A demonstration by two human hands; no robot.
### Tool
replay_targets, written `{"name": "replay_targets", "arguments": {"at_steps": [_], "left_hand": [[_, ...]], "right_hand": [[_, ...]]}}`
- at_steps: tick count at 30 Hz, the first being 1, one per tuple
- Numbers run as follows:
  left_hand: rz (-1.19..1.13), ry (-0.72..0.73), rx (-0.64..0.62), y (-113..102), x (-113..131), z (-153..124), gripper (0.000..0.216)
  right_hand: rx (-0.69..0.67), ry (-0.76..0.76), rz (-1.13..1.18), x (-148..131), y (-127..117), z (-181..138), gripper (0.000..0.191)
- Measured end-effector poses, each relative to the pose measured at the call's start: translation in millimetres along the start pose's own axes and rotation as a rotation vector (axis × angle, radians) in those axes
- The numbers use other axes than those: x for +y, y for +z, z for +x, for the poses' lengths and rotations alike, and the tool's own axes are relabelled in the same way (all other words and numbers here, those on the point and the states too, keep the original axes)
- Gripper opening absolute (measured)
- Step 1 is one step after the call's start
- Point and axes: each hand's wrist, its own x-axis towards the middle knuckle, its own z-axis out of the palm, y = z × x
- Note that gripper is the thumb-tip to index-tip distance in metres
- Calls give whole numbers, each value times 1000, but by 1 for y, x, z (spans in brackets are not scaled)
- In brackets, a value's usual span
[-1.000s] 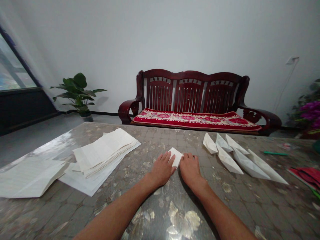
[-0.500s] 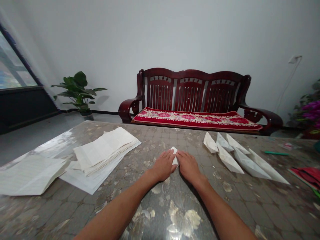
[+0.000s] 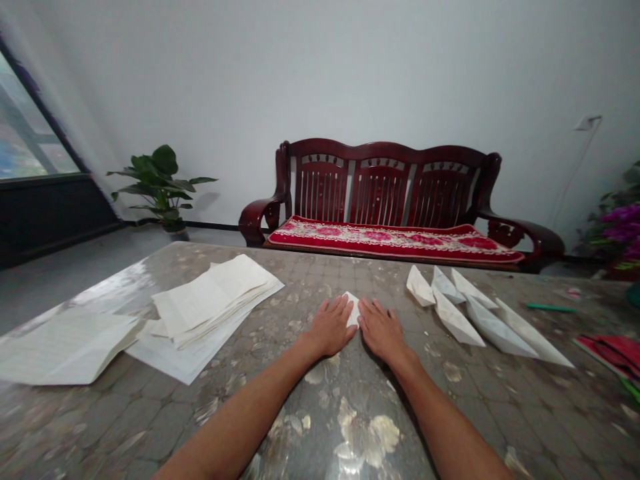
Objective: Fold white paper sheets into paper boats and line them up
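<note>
A small folded piece of white paper (image 3: 353, 312) lies flat on the table, partly covered by my hands. My left hand (image 3: 331, 325) rests on its left side with the fingers stretched out, pressing it down. At its right edge, my right hand (image 3: 381, 327) lies palm down, fingers extended and slightly apart. Over to the right stand several folded paper boats (image 3: 457, 317) in a loose group. On the left are a stack of paper sheets (image 3: 215, 297) and a folded sheet (image 3: 65, 343) beside it.
The patterned table (image 3: 300, 427) has a green pen (image 3: 551, 307) and a red item (image 3: 610, 353) at its right side. Beyond it stands a dark wooden bench (image 3: 380, 187) with a red cushion. A potted plant (image 3: 163, 183) is at the back left.
My right hand has shifted a little right, widening the space between the hands, so more of the folded paper shows. My left hand still lies on it.
</note>
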Motion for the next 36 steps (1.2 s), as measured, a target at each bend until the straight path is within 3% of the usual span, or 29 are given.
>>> {"name": "replay_targets", "arguments": {"at_steps": [7,23,36], "left_hand": [[-21,120,-121,-9,-18,11,65],[-53,-78,-147,-12,-18,42,53],[-80,-151,-202,-42,-18,68,31]], "right_hand": [[12,7,-25,1,-1,0,48],[76,89,-93,-3,6,-3,47],[100,93,-71,1,6,-1,46]]}}
